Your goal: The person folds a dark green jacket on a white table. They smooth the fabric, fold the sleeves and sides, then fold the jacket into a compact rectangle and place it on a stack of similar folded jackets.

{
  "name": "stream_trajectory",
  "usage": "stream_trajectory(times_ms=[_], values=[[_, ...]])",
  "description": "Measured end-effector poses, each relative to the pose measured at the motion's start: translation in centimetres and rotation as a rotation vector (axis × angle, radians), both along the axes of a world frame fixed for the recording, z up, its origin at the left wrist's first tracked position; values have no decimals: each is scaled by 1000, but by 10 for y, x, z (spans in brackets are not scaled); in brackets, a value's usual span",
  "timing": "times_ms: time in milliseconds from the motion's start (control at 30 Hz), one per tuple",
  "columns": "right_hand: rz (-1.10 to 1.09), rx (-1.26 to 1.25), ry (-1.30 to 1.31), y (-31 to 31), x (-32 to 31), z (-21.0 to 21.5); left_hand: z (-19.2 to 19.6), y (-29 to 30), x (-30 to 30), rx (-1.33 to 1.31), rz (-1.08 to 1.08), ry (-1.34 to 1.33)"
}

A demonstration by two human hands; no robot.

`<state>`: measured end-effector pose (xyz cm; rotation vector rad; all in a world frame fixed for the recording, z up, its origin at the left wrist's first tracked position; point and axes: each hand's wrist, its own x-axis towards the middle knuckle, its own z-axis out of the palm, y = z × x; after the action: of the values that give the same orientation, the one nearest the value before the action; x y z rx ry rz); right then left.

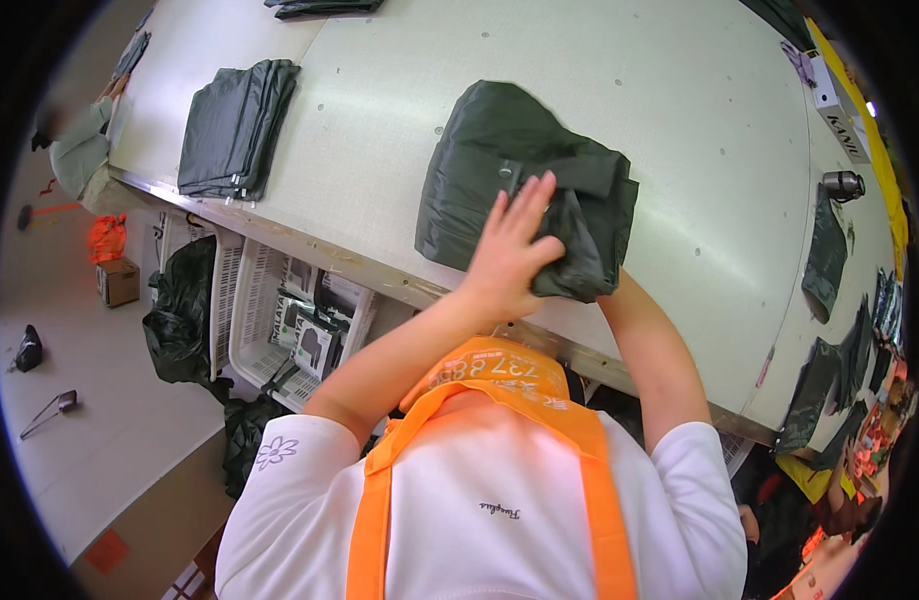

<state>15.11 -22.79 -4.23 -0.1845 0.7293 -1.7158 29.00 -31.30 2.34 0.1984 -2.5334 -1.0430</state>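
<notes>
A folded garment [480,130] of dark green cloth lies on the pale, smooth tabletop [370,170], near its front edge. The material looks thin and slightly shiny, with soft wrinkles, one rounded end and a small round snap [506,170]. The left hand [513,250] has its grip open: the fingers are nearly straight, a little spread, and lie over the cloth without closing around it. The right hand [614,290] is mostly hidden by the garment's near right corner, so I cannot tell how far its grip is closed or whether it holds the fabric.
</notes>
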Motion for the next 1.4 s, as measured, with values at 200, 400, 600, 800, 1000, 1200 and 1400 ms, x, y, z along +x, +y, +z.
stream_trajectory(times_ms=[200,400,600,800,1000,1200,1400], values=[[-244,199,746,19,-68,-116,-76,35,-26,-208,3,-137],[-164,537,1212,10,-159,-6,-77,40,-35,-400,-149,-305],[332,700,1280,82,-132,3,-59,30,-18,-535,-104,-234],[58,938,1545,171,46,-19,-29,-2,68,-214,-448,-530],[-5,1027,1763,179,88,-18,-1,8,-10,-303,54,-168],[106,857,1791,181,47,30,-65,23,-20,-550,142,-298],[-395,767,2160,51,-26,53,-72,29,-25,-532,169,-305]])
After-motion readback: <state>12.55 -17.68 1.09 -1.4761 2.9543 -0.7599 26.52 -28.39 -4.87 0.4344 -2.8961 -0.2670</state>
